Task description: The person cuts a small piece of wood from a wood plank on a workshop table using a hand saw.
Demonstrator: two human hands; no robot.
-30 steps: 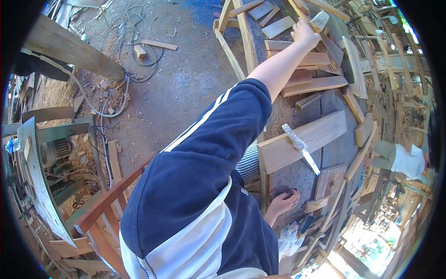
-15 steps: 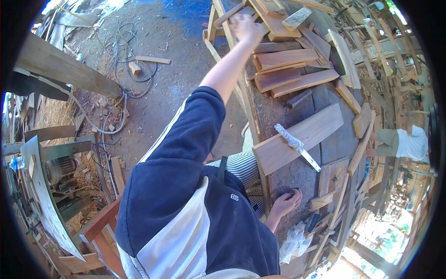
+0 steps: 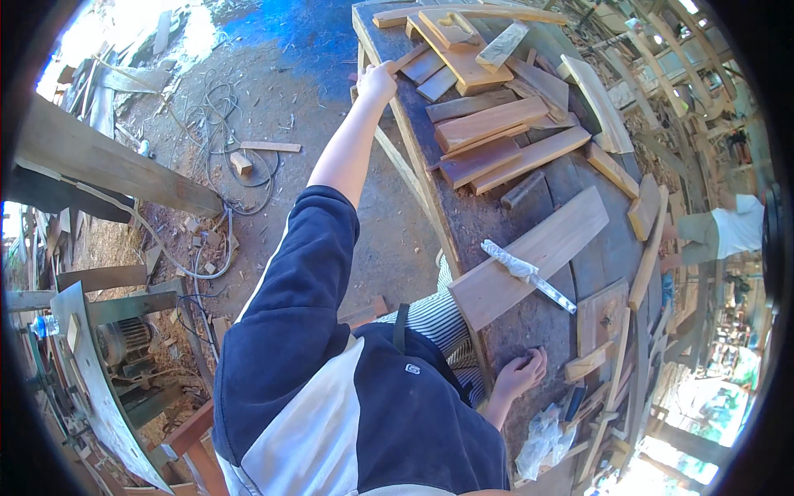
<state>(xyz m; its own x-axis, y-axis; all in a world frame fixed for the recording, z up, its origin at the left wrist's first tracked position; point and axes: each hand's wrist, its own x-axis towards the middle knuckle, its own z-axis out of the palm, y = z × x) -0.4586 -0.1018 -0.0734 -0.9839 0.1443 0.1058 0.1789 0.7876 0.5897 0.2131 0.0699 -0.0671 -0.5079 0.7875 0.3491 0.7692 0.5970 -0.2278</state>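
Note:
My left hand [image 3: 377, 81] is stretched to the far left edge of the wooden workbench [image 3: 463, 221], closed on the end of a narrow wooden strip [image 3: 410, 54]. Short boards [image 3: 488, 124] lie heaped to its right. My right hand [image 3: 524, 372] rests low on the bench with loosely curled fingers apart and nothing visible in them. Above it, a pale plank [image 3: 571, 231] lies diagonally, with a long tool [image 3: 550, 292], wrapped in white at one end, across it. A small offcut [image 3: 589, 360] and a crumpled plastic bag [image 3: 540, 438] lie near my right hand.
A wooden post [image 3: 107, 153], coiled cables [image 3: 223, 124] and scraps cover the floor at left. A motor [image 3: 124, 341], a metal sheet [image 3: 103, 388] and a reddish wooden chair [image 3: 198, 446] are at lower left. A person in a white top [image 3: 736, 227] is beyond the bench at right.
My left hand has moved left from the far board pile to the bench's edge and closed on a strip. My right hand stays low on the bench.

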